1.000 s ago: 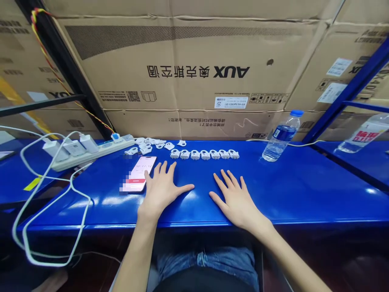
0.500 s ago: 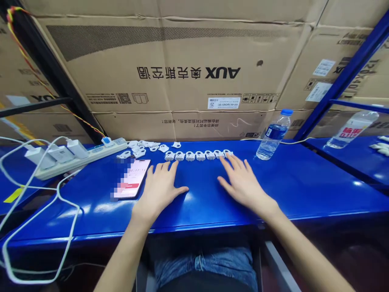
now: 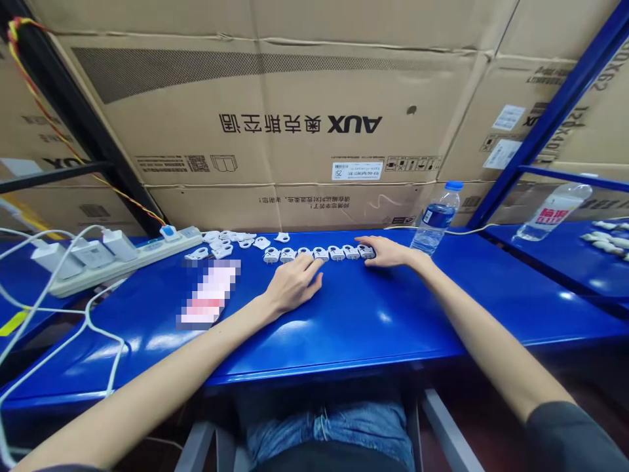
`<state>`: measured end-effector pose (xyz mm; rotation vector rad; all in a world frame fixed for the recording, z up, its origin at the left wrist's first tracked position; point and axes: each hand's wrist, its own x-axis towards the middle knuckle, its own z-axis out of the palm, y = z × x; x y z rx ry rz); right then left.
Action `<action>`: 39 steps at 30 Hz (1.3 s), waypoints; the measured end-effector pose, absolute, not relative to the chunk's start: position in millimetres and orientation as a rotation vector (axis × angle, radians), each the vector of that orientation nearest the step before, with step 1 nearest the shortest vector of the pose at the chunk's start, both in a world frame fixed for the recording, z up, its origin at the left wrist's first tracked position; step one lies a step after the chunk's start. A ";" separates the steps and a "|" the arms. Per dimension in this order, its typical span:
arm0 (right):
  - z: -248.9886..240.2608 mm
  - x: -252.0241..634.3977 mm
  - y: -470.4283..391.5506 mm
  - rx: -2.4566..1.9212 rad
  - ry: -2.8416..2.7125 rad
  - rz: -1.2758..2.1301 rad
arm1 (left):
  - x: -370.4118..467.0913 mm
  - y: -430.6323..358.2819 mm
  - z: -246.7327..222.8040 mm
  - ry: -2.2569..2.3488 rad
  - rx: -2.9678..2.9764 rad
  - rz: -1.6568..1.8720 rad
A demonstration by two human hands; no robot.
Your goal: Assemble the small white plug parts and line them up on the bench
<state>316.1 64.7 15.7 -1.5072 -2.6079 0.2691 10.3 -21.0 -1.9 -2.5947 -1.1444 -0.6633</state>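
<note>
Several small white two-pin plugs with ring-shaped tops stand in a row on the blue table [image 3: 354, 321]. At the row's right end, my right hand [image 3: 390, 252] has its thumb and fingers on either side of the end plug [image 3: 364, 251]. My left hand [image 3: 295, 283] is just in front of the row's middle, fingers bent and thumb apart, partly covering a middle plug [image 3: 304, 252]. The left-end plug [image 3: 271, 255] stands untouched. Behind and left of the row lies a loose pile of similar white pieces [image 3: 221, 244].
A phone [image 3: 209, 295], blurred out, lies left of my left hand. A power strip [image 3: 147, 252] with white chargers and looping cables is at the left. One water bottle [image 3: 435, 219] stands behind my right hand, another bottle [image 3: 555, 213] farther right. Cardboard boxes [image 3: 295, 78] line the back.
My left hand has moved right, from beside the phone to the row's middle, and its fingers have bent. My right hand has turned inward and closed around the end plug.
</note>
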 end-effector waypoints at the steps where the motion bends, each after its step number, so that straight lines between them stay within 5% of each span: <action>1: 13.9 316.1 64.1 -1.499 -2.596 0.264 | 9.5 -20.7 -2.1 -1.160 -2.559 -0.698; 10: 11.5 321.6 61.7 -1.493 -2.512 0.171 | 6.4 -9.3 -6.7 -1.396 -2.567 -0.814; 20: 30.2 268.4 19.4 -1.065 -2.381 -0.053 | 13.1 -13.9 -4.4 -1.503 -2.582 -1.535; 39: 17.8 229.1 -7.6 -0.898 -2.560 -0.146 | 10.6 -9.5 -6.1 -1.611 -2.721 -1.559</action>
